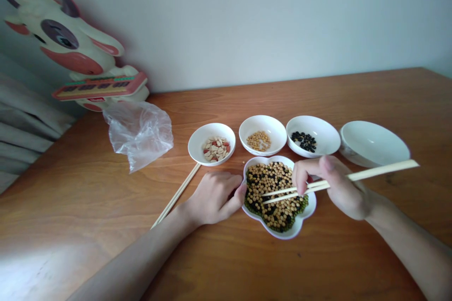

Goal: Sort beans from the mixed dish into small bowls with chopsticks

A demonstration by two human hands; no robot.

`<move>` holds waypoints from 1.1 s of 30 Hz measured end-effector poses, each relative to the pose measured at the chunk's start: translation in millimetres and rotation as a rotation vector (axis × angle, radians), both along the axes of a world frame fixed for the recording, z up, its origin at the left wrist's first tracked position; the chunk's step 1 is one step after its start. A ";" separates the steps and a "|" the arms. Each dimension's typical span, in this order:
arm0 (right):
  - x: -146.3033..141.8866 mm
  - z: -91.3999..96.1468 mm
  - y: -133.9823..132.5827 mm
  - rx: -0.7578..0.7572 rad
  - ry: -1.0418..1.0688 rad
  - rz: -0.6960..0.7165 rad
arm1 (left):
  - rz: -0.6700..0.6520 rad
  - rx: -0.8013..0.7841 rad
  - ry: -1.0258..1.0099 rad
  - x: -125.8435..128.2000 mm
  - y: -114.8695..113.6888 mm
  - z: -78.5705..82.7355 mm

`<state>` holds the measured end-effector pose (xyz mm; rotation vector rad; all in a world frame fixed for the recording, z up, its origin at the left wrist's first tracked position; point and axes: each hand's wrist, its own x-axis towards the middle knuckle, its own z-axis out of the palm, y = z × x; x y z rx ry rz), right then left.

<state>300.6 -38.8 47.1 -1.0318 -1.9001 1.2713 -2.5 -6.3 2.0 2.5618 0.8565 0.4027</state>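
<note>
My left hand curls against the left rim of a white flower-shaped dish. The dish is heaped with a mix of yellow soybeans, black beans and green mung beans. My right hand grips a pair of light wooden chopsticks, with their tips over the mix. Behind the dish stand several small white bowls: one of peanuts and pale seeds, one of yellow soybeans, one of black beans. A second pair of wooden chopsticks lies on the table beside my left hand.
A wider white bowl stands at the right, near my right hand. A crumpled clear plastic bag lies on the wooden table. A cartoon cow-shaped toy leans by the wall, with a grey curtain at far left.
</note>
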 end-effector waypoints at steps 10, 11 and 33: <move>-2.9 -5.4 4.5 0.042 0.096 -0.063 | -0.010 -0.009 -0.003 -1.2 -1.0 -2.5; 1.9 -4.9 5.8 0.035 0.106 -0.068 | -0.009 -0.010 -0.005 -1.2 -1.0 -2.6; 12.9 -6.1 6.5 0.101 0.061 -0.085 | -0.021 -0.009 -0.006 -1.5 -0.2 -3.5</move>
